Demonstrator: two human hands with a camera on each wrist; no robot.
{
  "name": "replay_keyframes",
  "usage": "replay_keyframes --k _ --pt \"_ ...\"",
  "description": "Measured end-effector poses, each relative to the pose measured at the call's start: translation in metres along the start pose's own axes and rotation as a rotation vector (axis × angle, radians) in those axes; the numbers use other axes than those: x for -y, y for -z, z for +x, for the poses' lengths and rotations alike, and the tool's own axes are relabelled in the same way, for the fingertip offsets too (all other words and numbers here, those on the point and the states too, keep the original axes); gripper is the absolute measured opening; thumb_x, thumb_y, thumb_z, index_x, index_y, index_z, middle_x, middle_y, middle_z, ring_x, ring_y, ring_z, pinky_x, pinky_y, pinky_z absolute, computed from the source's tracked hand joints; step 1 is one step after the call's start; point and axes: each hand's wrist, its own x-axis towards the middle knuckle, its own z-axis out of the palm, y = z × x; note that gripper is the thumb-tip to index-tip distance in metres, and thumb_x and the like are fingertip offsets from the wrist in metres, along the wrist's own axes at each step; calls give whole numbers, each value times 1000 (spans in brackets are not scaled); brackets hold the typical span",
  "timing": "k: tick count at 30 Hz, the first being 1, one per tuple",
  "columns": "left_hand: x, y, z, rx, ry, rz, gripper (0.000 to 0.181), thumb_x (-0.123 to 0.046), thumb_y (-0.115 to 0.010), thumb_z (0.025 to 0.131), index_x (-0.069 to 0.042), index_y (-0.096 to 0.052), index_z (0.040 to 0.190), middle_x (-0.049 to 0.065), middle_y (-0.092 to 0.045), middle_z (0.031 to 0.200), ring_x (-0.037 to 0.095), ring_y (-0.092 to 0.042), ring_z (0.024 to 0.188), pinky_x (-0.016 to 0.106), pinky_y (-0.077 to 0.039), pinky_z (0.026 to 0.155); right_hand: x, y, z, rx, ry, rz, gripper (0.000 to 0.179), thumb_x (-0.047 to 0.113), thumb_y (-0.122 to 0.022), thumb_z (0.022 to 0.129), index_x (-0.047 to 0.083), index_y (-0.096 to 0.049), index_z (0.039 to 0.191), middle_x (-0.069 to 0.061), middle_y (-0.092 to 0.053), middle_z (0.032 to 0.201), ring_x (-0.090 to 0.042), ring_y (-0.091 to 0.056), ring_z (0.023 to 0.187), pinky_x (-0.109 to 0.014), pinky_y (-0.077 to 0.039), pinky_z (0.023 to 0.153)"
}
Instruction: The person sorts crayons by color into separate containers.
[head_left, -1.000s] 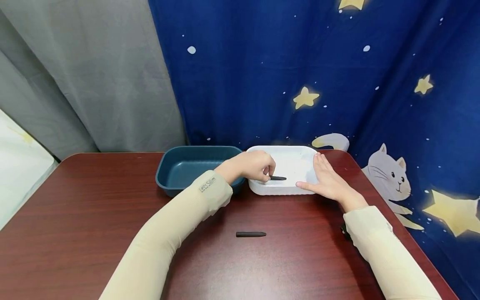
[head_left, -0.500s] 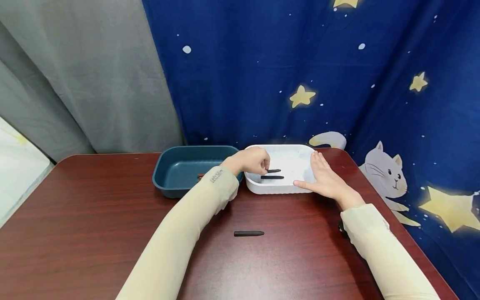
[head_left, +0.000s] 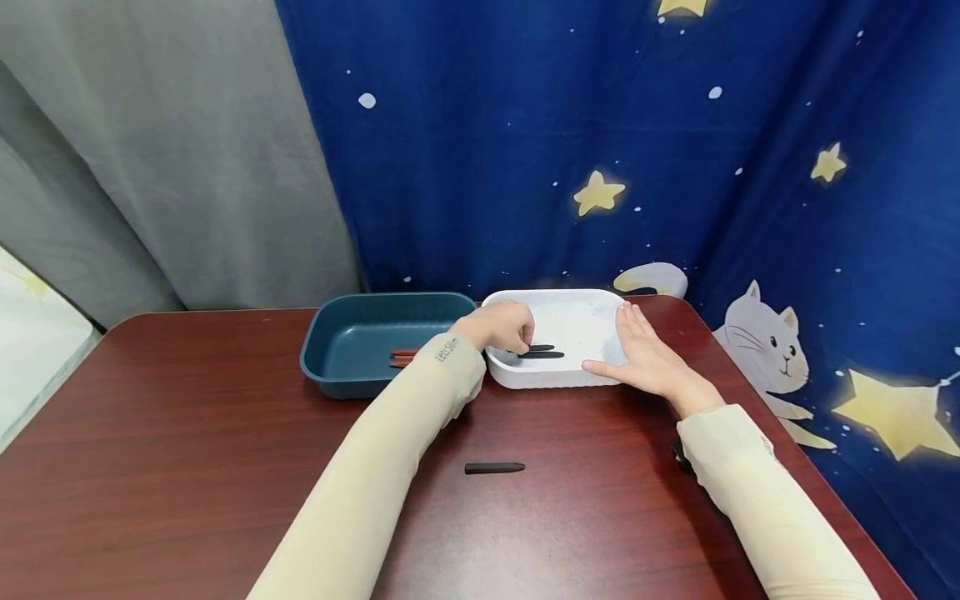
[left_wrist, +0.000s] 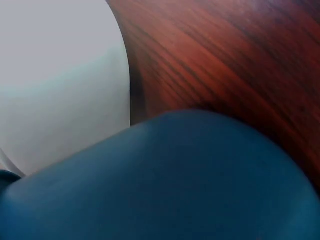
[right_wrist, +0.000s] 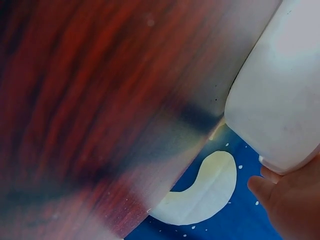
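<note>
My left hand (head_left: 506, 325) reaches over the near left side of the white basin (head_left: 555, 380). Its curled fingers pinch the left end of a slim black pointed stick (head_left: 546, 347), pen-like in shape. A second black stick (head_left: 546, 355) lies just in front, nearly parallel, on the basin's floor. At the basin's right end, my right hand (head_left: 648, 358) rests against the rim with fingers straight and thumb spread along the front. The right wrist view shows part of that hand (right_wrist: 295, 200) beside the basin's outer wall. The left wrist view leaves the left hand hidden.
Left of the white basin stands a dark teal basin (head_left: 345, 387) holding reddish-brown sticks (head_left: 403, 357). Another black stick (head_left: 495, 468) lies on the brown table (head_left: 187, 467) in front. Behind the table's far edge hang a grey curtain (head_left: 180, 167) and a blue starry one (head_left: 465, 125).
The first black stick now lies loose in the white basin. My left hand has moved to a second one behind it and brought it closer alongside. The right hand stays at the rim.
</note>
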Motion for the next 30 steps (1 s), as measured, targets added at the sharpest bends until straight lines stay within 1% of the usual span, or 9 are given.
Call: replay_keyframes --k 6,10,13,18,20,25,28,30 --pt "2 1 -5 15 7 -20 11 -11 -67 89 -11 -76 96 1 -74 101 14 -64 96 28 -53 87 2 -1 1 2 8 12 120 70 -57 87 -8 3 155 -23 8 166 -39 9 154 -58 -4 123" --pt "0 5 -10 -7 -9 7 15 -11 -65 91 -11 -76 100 2 -74 106 16 -65 100 30 -53 89 2 -1 1 -5 13 3 120 70 -58 86 -10 2 154 -25 7 165 -40 8 154 -58 -4 123" --pt "-6 10 -15 -31 -44 41 16 -11 -64 91 -12 -76 101 2 -73 107 16 -64 99 31 -53 89 1 -1 1 -14 13 -6 121 70 -58 86 -11 1 154 -26 6 165 -40 8 154 -59 -5 123" --pt "-19 15 -24 -80 -156 116 15 -12 -62 91 -12 -76 97 0 -74 101 15 -64 93 28 -52 87 0 0 -1 -19 5 -5 121 70 -58 86 -11 1 154 -26 6 165 -41 7 154 -59 -5 123" --pt "-25 16 -29 -98 -193 140 14 -13 -62 91 -13 -76 96 -1 -74 100 14 -65 91 28 -52 86 0 -1 -1 -19 2 -2 121 70 -58 86 -11 1 154 -26 6 165 -41 6 154 -59 -5 123" --pt "-37 20 -48 -130 -249 197 13 -14 -63 91 -13 -76 95 -2 -74 100 14 -67 93 29 -53 87 0 -1 -2 -17 3 6 120 70 -57 86 -11 1 154 -26 6 165 -41 8 154 -58 -4 123" --pt "-41 22 -62 -145 -272 221 13 -17 -64 92 -13 -76 95 -1 -74 99 15 -67 93 30 -53 87 1 -1 -3 -21 9 7 120 69 -58 87 -11 0 154 -27 6 165 -42 7 154 -59 -5 123" --pt "-43 21 -70 -148 -269 222 13 -20 -64 94 -14 -75 96 -2 -73 100 14 -66 94 30 -53 86 2 -1 -3 -23 9 3 120 69 -58 87 -11 0 154 -26 5 165 -42 6 154 -59 -5 123"
